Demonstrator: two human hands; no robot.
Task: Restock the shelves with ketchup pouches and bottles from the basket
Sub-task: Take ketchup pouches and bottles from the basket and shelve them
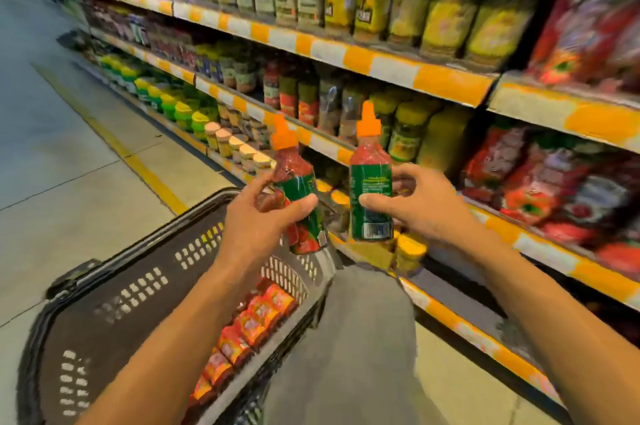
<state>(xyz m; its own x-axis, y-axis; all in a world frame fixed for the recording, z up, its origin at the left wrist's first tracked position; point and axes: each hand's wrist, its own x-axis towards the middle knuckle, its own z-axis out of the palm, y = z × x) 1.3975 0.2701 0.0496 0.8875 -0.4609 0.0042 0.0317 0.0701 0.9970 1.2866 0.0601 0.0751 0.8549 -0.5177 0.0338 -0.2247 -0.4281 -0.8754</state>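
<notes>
Fingers [304, 203] round two bottles [370, 196].

Dim, motion-blurred, wide-angle edge distortion

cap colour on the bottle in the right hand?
Orange, a pointed nozzle cap on the bottle in the right hand; head view.

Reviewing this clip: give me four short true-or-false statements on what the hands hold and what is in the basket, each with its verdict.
1. Each hand holds a bottle with an orange cap. True: the left hand grips the left bottle and the right hand grips the right bottle.
2. The basket holds nothing. False: red pouches lie inside it.
3. The right bottle lies flat on a shelf. False: it is held upright in the air.
4. The shelves stand to the person's right. True.
</notes>
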